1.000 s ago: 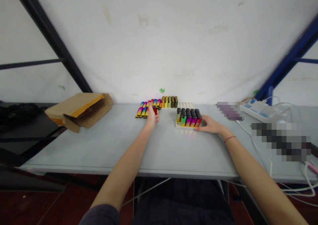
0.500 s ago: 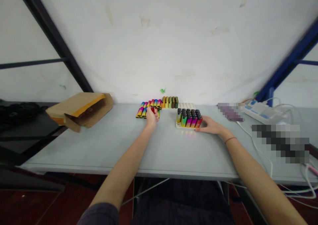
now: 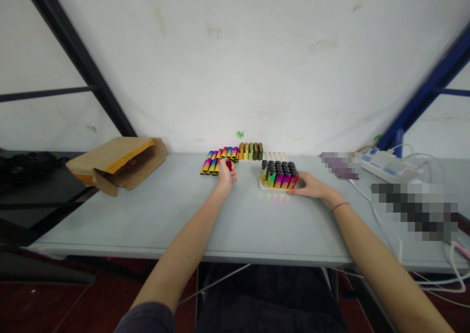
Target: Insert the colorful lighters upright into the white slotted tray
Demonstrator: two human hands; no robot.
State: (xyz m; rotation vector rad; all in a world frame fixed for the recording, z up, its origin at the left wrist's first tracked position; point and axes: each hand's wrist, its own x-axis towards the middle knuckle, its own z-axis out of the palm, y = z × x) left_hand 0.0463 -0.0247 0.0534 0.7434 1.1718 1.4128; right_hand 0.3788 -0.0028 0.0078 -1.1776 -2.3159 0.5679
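Note:
My left hand is closed around a red lighter, just in front of several colourful lighters lying on the table. My right hand rests at the right side of a white rack, its thumb at the front corner. Upright lighters with black tops fill much of this rack. Behind it, by the wall, stand several yellow, green and brown lighters, next to a white holed tray.
An open brown paper bag lies on the left of the grey table. On the right are a phone, a white power strip, cables and a blurred-out dark object. A wall closes off the back.
My left hand has moved slightly to the right with the red lighter in it. My right hand has stayed at the rack.

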